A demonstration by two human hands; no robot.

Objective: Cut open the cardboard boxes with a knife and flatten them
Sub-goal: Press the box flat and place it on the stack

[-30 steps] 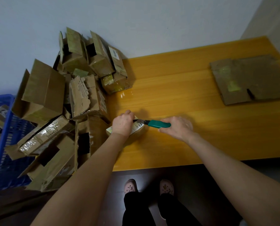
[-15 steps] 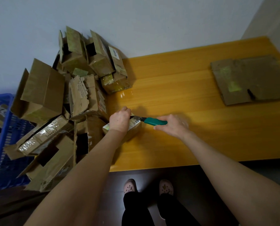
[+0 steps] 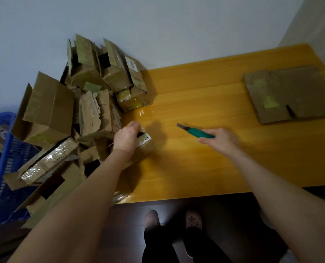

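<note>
A small cardboard box (image 3: 145, 144) with a white label lies on the yellow wooden table (image 3: 205, 162), at the edge of the box pile. My left hand (image 3: 126, 138) grips its top from the left. To the right, my right hand (image 3: 219, 140) holds a green-handled utility knife (image 3: 196, 131), blade out and pointing left. The blade is clear of the box, with a gap of bare table between them.
A heap of opened and torn cardboard boxes (image 3: 78, 114) fills the table's left end, against the wall. A blue plastic crate (image 3: 4, 168) stands further left. A flattened cardboard sheet (image 3: 290, 93) lies at the far right. My feet (image 3: 174, 219) show below the table's front edge.
The knife was at the box's top half a second ago. My right hand has since pulled it away to the right, off the box. My left hand stays on the box.
</note>
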